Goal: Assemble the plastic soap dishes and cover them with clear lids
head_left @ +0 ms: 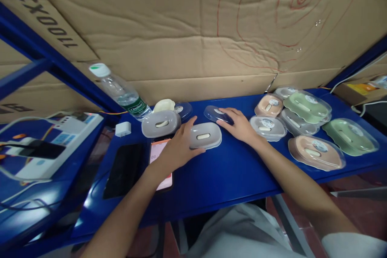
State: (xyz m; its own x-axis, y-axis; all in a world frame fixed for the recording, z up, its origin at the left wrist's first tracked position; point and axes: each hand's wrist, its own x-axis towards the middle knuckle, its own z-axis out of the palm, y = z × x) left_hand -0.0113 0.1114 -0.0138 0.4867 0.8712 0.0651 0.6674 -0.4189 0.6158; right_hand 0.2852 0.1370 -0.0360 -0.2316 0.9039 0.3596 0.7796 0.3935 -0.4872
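Observation:
My left hand [180, 144] is at the left end of a grey oval box [206, 135] on the blue table, its thumb in front and fingers behind. A cream oval piece sits in the middle of the box's top. Behind this box, my right hand [238, 125] grips the right end of a clear plastic lid [214, 113], thumb and fingers on its edge. A second grey box [160, 124] stands left of my left hand. Behind it are a cream piece [164, 105] and another clear lid [184, 109] with a round label.
Lidded boxes in green [308, 106], peach [316, 152] and grey [267, 128] crowd the right side, some stacked. At left are a water bottle [133, 102], white charger [123, 129], black phone [124, 171], lit phone [165, 184] and power strip [65, 149]. Cardboard [169, 20] walls the back.

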